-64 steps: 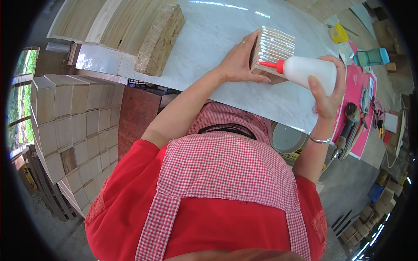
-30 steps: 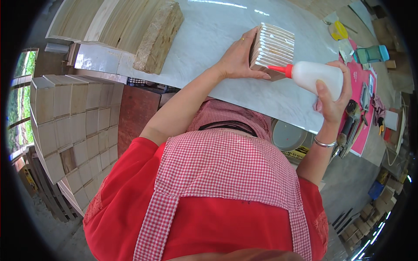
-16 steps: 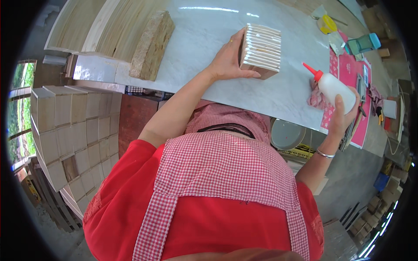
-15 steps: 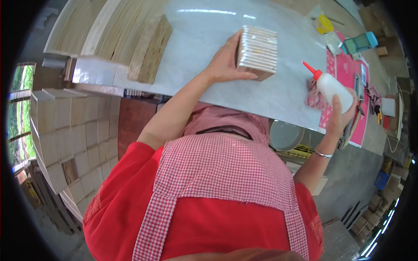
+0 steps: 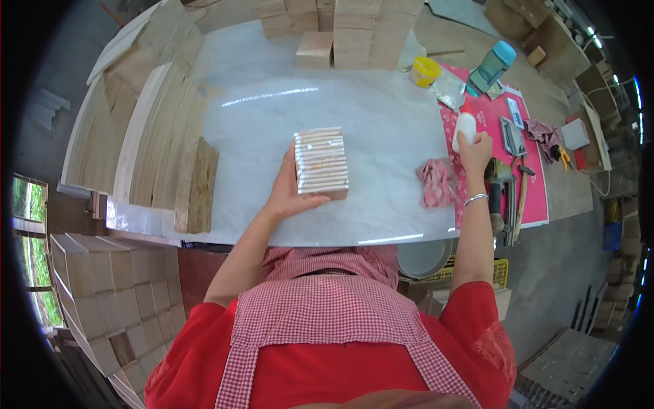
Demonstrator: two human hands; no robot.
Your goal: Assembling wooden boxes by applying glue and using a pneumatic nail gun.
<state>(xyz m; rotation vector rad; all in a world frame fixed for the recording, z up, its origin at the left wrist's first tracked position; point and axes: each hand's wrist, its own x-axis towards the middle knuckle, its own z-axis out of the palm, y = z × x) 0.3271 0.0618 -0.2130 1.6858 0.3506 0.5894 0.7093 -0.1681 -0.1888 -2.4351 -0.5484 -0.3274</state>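
The left hand (image 5: pixel 285 194) grips the stack (image 5: pixel 321 163) from its left; well right, the right hand (image 5: pixel 477 151) clasps the bottle (image 5: pixel 465 128), red tip (image 5: pixel 466 106) far, upright or tilted unclear.

Green-lit window (image 5: pixel 30 238) left; grey floor (image 5: pixel 545 279); glossy tabletop (image 5: pixel 388 109).

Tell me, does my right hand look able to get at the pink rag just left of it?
Probably, but not freely: the right hand has its fingers around the white bottle. The pink rag lies close by, with nothing standing between.
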